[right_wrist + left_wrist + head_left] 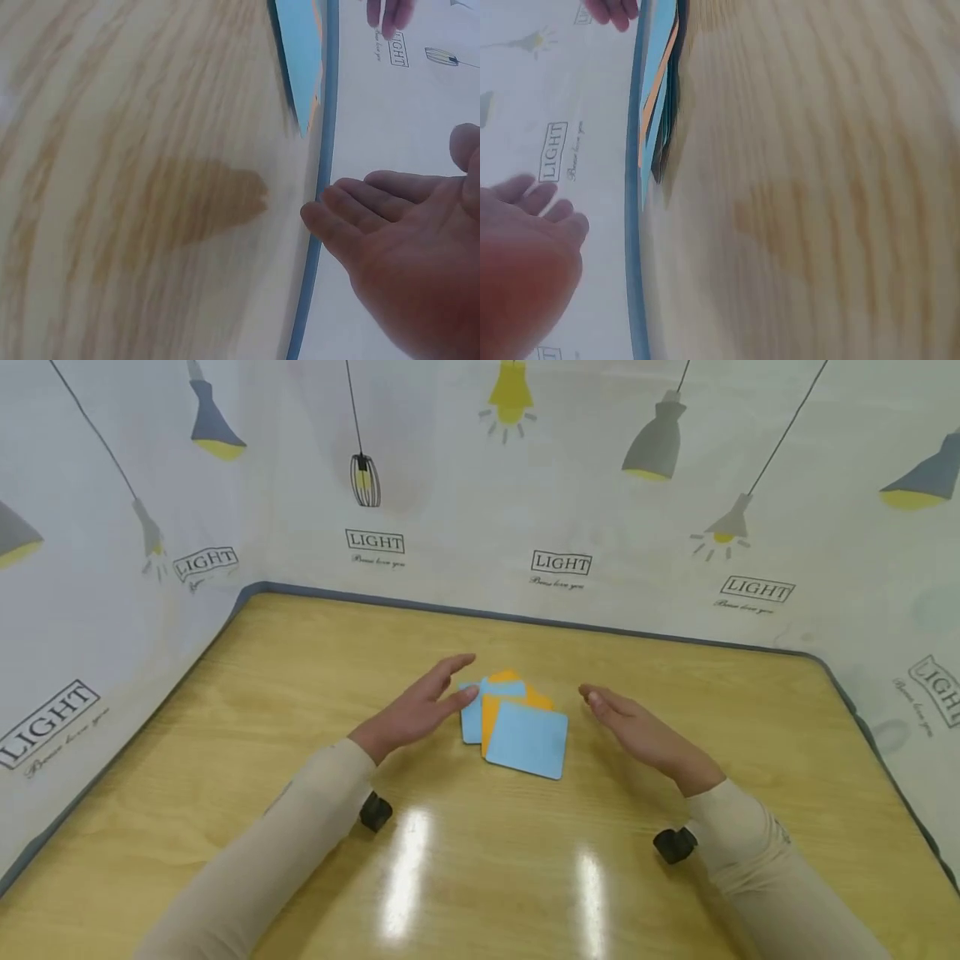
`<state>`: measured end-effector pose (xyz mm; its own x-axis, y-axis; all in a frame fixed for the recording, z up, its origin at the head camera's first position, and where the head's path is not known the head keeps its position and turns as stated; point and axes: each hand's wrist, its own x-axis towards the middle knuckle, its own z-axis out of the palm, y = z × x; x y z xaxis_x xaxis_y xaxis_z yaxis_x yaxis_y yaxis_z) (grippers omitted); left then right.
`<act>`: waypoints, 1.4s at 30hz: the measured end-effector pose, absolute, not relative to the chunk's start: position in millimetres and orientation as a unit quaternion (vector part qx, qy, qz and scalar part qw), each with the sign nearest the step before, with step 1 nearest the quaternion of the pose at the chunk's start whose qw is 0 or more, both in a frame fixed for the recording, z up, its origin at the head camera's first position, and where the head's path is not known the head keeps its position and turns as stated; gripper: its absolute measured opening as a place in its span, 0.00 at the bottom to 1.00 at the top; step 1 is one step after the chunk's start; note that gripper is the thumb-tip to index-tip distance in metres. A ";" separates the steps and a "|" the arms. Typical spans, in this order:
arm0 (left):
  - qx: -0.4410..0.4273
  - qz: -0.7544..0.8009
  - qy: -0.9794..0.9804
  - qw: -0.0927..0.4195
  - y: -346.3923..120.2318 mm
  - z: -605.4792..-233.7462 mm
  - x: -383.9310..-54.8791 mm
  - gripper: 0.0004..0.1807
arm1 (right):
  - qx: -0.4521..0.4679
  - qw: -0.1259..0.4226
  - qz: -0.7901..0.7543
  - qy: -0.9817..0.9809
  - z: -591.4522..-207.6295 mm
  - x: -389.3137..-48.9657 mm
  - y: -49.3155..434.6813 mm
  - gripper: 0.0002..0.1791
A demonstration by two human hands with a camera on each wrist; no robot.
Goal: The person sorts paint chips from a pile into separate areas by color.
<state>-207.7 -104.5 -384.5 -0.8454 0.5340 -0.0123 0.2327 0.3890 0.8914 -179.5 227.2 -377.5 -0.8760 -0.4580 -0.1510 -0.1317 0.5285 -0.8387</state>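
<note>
Several overlapping cards (527, 741) between left hand (415, 708) and right hand (651, 737); fingers (336, 231) loosely extended.

Your right hand (420, 262) reaches in from the right edge, palm showing and fingers extended, holding nothing. Above it, a light blue card (300, 56) points one corner down over the wood-grained table (150, 90), with orange edging along its right side. Your left hand (390, 16) shows only fingers at the top, before the printed white backdrop (442, 97).
</note>
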 end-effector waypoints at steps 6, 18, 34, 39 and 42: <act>0.256 0.478 0.819 0.189 -93.7 -390.0 -211.9 0.41 | -0.173 0.181 -0.479 0.841 -380.2 -180.3 224.9 0.33; 0.287 0.400 0.841 0.224 -81.0 -402.4 -213.5 0.52 | -0.200 0.164 -0.410 0.875 -395.1 -181.6 219.7 0.33; 0.307 0.320 0.871 0.212 -77.0 -404.4 -215.2 0.52 | -0.238 0.140 -0.268 0.923 -402.7 -180.6 208.7 0.56; 0.312 0.308 0.874 0.212 -75.8 -404.1 -214.3 0.50 | -0.232 0.140 -0.234 0.934 -404.1 -178.4 205.4 0.59; 0.320 0.305 0.873 0.205 -74.7 -403.8 -214.4 0.49 | -0.229 0.137 -0.216 0.939 -404.7 -177.9 203.8 0.59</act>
